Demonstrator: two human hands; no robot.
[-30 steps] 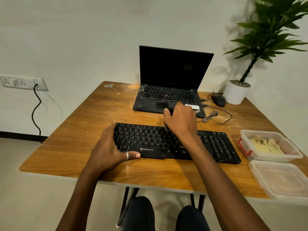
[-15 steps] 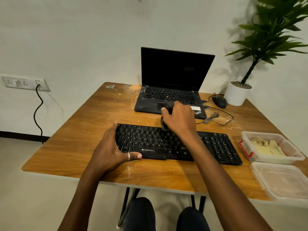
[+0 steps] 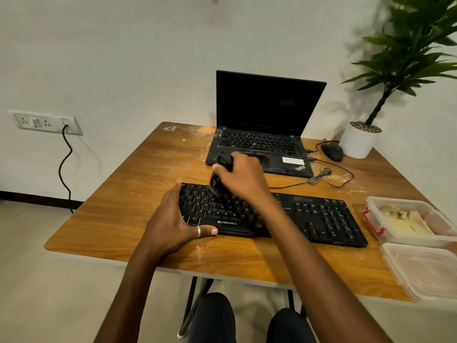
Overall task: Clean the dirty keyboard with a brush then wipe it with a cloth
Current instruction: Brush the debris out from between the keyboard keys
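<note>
Right grip (image 3: 243, 178) is curled tight round the black brush (image 3: 217, 180), thumb up along its top. The bristle end is down on the top-left key rows of the keyboard (image 3: 321, 219). The handle leans back toward the laptop (image 3: 267, 107).

Left grip (image 3: 173, 219) clamps the keyboard's left end. The fingers wrap over the far corner and the thumb, with a silver ring (image 3: 198, 231), is pressed flat along the front edge. That black keyboard lies across the middle of the wooden counter (image 3: 118, 206), with its front edge toward the person.

Pale dust streaks the wood just in front of the thumb, and there is more by the laptop's left rear corner. The laptop is open behind the keyboard, its screen dark and its palm rest smudged. To its right sit a black mouse (image 3: 332, 152) and a loose coil of cable (image 3: 321, 175). A white pot (image 3: 358, 142) with a green plant takes the far right corner.

On the right edge is a clear plastic box (image 3: 378, 206) with a red clasp and something pale yellow inside, I cannot tell what. A second clear box (image 3: 425, 271) sits nearer the person. The wall is plain white, with a socket strip (image 3: 44, 121) on the left and a black cord (image 3: 65, 164) hanging from it
</note>
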